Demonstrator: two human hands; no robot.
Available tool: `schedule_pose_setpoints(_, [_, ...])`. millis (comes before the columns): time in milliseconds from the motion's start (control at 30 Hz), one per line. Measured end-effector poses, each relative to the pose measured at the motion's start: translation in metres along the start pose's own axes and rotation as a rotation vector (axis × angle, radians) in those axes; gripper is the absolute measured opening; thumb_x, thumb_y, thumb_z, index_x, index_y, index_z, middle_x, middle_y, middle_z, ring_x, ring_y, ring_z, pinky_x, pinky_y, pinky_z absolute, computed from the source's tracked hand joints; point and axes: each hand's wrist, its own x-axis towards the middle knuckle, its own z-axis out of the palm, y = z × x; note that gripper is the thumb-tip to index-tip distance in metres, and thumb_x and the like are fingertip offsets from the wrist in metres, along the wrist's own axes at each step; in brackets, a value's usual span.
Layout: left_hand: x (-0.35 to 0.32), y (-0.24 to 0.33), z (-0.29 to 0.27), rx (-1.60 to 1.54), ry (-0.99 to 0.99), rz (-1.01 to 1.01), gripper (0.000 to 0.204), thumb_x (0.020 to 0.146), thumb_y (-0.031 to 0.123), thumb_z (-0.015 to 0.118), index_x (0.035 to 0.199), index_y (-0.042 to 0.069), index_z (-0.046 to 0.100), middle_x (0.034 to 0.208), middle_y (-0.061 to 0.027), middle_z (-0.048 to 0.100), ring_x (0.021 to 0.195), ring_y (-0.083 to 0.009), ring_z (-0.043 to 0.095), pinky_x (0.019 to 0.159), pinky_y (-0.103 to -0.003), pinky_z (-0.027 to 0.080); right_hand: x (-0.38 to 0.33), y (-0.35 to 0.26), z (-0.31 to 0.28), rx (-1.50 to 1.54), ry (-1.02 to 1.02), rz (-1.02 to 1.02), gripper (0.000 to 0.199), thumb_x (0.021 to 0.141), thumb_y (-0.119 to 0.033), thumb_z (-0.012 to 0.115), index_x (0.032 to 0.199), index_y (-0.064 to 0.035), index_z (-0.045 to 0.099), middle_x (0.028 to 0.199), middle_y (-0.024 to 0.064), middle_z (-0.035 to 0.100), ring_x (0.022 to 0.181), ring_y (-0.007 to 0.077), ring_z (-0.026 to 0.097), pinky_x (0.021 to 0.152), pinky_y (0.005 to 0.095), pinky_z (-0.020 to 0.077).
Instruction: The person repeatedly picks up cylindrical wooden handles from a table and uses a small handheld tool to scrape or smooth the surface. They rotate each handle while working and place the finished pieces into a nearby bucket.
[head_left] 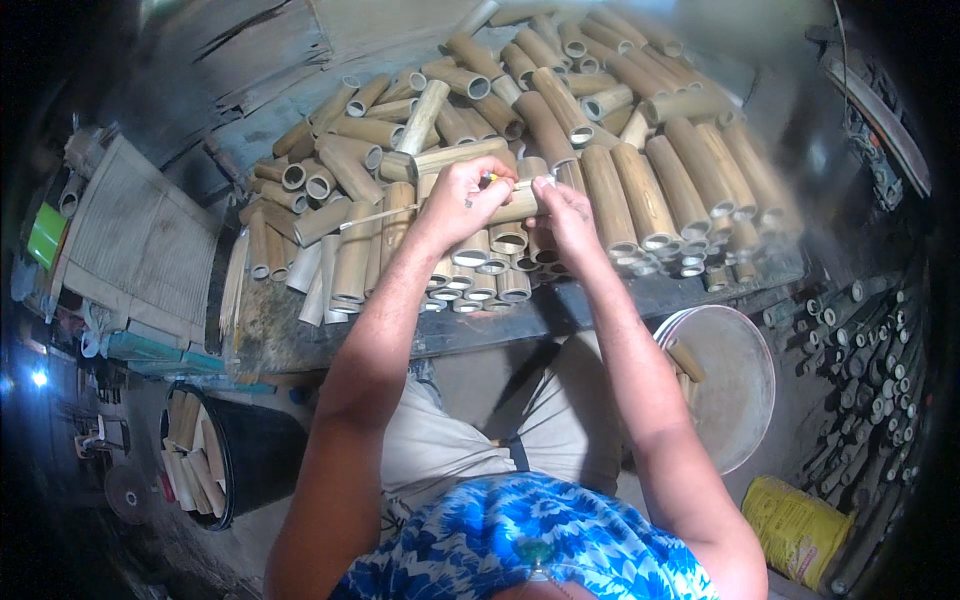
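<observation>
A short tan bamboo tube (517, 207) lies crosswise between my hands, above the front of a pile of similar tubes. My right hand (568, 215) grips its right end, thumb on top. At the tube's left part, the fingers of my left hand (468, 200) are pinched together over it. A small yellow-green thing (489, 178) shows between those fingers; its kind is unclear. From behind my left wrist a thin light stick (375, 217) sticks out to the left, and I cannot tell whether the left hand holds it.
Many cut bamboo tubes (655, 200) are heaped on the dark workbench (450, 340). A black bin (265, 450) with bamboo pieces stands at left, a white bucket (735, 395) at right. Beyond it are stacked bamboo poles (860, 350) and a yellow sack (795, 520).
</observation>
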Motion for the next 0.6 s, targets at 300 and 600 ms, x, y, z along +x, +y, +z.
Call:
schedule_pose_setpoints(300, [0.001, 0.001, 0.0, 0.069, 0.002, 0.009, 0.019, 0.088, 0.011, 0.059, 0.099, -0.002, 0.066, 0.081, -0.0053, 0.067, 0.075, -0.0105, 0.062, 0.069, -0.024, 0.049, 0.002, 0.004, -0.003, 0.023, -0.036, 0.008, 0.034, 0.096, -0.034, 0.055, 0.099, -0.0015, 0.065, 0.092, 0.0055, 0.067, 0.075, 0.01, 0.059, 0.068, 0.024, 0.0487])
schedule_pose_setpoints(600, [-0.02, 0.01, -0.038, -0.105, 0.214, 0.042, 0.025, 0.089, 0.015, 0.061, 0.108, -0.002, 0.064, 0.086, -0.0096, 0.069, 0.076, -0.016, 0.065, 0.069, -0.028, 0.051, 0.004, 0.009, -0.005, 0.005, -0.013, -0.032, 0.035, 0.095, -0.036, 0.056, 0.094, -0.0021, 0.065, 0.081, 0.0026, 0.061, 0.071, 0.0106, 0.057, 0.063, 0.0271, 0.0511])
